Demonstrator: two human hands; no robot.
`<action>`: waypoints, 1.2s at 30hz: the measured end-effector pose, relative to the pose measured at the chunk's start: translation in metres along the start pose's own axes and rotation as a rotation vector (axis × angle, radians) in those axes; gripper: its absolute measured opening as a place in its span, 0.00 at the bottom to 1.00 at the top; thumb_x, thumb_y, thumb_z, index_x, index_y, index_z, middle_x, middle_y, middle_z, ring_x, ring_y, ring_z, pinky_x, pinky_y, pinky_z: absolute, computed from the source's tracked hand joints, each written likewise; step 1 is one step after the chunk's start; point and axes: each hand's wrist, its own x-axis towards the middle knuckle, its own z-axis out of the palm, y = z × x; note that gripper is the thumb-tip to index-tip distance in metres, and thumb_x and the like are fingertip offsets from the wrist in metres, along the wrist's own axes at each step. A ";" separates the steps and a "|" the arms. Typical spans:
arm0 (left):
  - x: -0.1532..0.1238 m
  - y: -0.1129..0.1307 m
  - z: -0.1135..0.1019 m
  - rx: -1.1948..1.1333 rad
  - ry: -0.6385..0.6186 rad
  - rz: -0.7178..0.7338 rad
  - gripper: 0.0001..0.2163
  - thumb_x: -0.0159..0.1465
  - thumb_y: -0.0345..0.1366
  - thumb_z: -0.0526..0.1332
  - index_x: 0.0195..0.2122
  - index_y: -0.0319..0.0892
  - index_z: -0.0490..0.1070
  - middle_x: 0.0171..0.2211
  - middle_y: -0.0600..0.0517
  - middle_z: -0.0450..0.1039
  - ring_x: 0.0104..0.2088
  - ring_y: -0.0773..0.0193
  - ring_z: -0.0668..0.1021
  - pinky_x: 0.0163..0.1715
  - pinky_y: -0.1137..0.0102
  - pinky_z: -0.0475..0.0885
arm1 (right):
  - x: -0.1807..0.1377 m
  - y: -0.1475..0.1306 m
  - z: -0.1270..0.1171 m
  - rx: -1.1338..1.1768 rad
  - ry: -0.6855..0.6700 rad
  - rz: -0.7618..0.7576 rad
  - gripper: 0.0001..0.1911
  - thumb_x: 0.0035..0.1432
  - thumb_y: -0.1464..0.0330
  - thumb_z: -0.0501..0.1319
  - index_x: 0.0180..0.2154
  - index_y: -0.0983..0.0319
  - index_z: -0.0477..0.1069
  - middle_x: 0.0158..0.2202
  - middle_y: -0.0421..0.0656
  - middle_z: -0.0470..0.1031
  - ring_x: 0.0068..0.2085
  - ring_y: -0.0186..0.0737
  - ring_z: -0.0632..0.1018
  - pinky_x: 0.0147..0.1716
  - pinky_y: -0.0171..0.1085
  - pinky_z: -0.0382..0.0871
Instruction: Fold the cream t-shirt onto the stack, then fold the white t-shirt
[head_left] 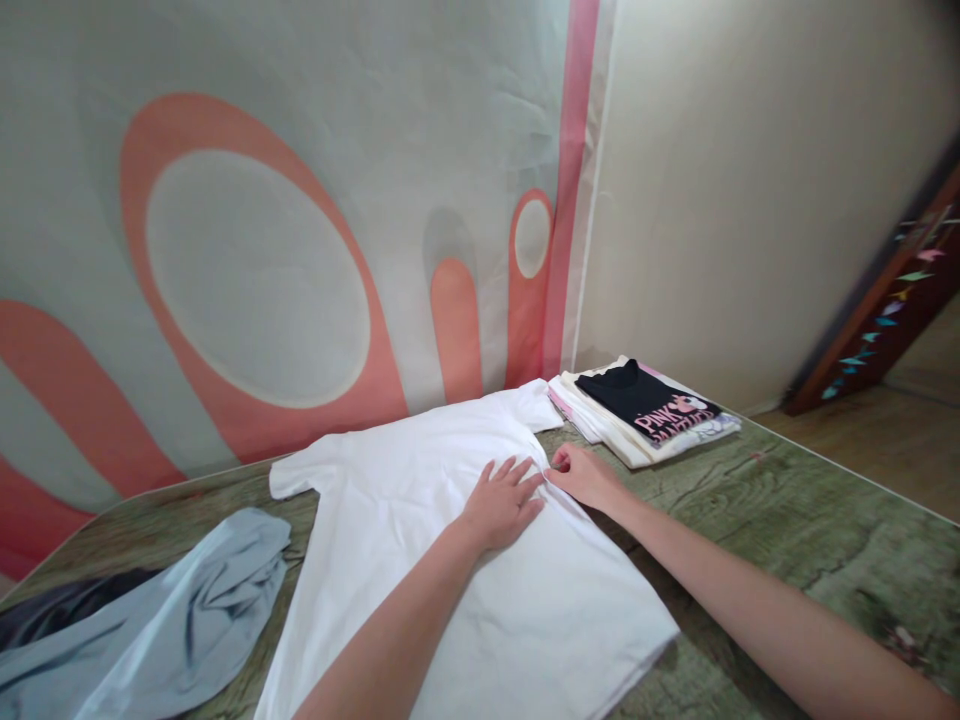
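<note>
A white T-shirt (pixel 420 490) is laid out on a wood-patterned table (pixel 795 510), its hem toward the wearer and its sleeves toward the far side. Near its right side edge, two hands are placed. The left hand (pixel 504 503) is set palm down on the cloth, fingers spread and apart; by the right hand (pixel 589 478) the side edge appears to be pinched between thumb and forefinger, the other fingers curled in.

The shirt may be judged light, soft and limp—not fragile, but easily rucked, as is shown by the creases around the left hand. It would best be held at doubled edges, such as the side, hem or sleeve ends, while the body is steadied by a flat palm. A smooth, matt knit is suggested by its surface.

To the left, a grey garment (pixel 172 620) is heaped in loose, rounded folds with a faint sheen, and a dark cloth (pixel 82 600) is partly covered by it. Beyond the right hand, a pile of folded clothes (pixel 611 445) is stacked in flat layers, topped by a black garment (pixel 622 390) with pink lettering. Behind the table, a creased grey backdrop (pixel 465 100) is printed with coral ovals and bars; a plain wall (pixel 712 200) is seen beside it—and, farthest off, a brown door (pixel 832 365) hung with small coloured shapes (pixel 886 322), their material too small to tell.
</note>
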 end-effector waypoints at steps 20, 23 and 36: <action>0.001 0.001 0.002 0.017 0.009 -0.007 0.21 0.68 0.49 0.38 0.60 0.54 0.54 0.64 0.55 0.47 0.63 0.56 0.51 0.59 0.53 0.46 | 0.001 -0.010 -0.002 -0.075 -0.089 0.042 0.07 0.48 0.64 0.60 0.25 0.57 0.75 0.27 0.41 0.77 0.29 0.36 0.74 0.23 0.32 0.54; 0.000 0.001 0.001 0.021 0.002 -0.009 0.21 0.68 0.49 0.38 0.60 0.54 0.54 0.64 0.55 0.47 0.63 0.56 0.51 0.59 0.53 0.46 | 0.005 -0.007 -0.001 -0.041 -0.099 0.056 0.07 0.46 0.63 0.61 0.24 0.57 0.76 0.26 0.40 0.77 0.28 0.36 0.74 0.23 0.31 0.55; 0.000 0.002 0.002 0.007 0.028 0.013 0.22 0.68 0.47 0.41 0.62 0.50 0.51 0.64 0.53 0.45 0.63 0.57 0.50 0.60 0.57 0.45 | 0.015 0.027 -0.007 0.141 -0.132 -0.011 0.06 0.44 0.68 0.59 0.23 0.63 0.74 0.18 0.39 0.72 0.19 0.31 0.69 0.18 0.30 0.57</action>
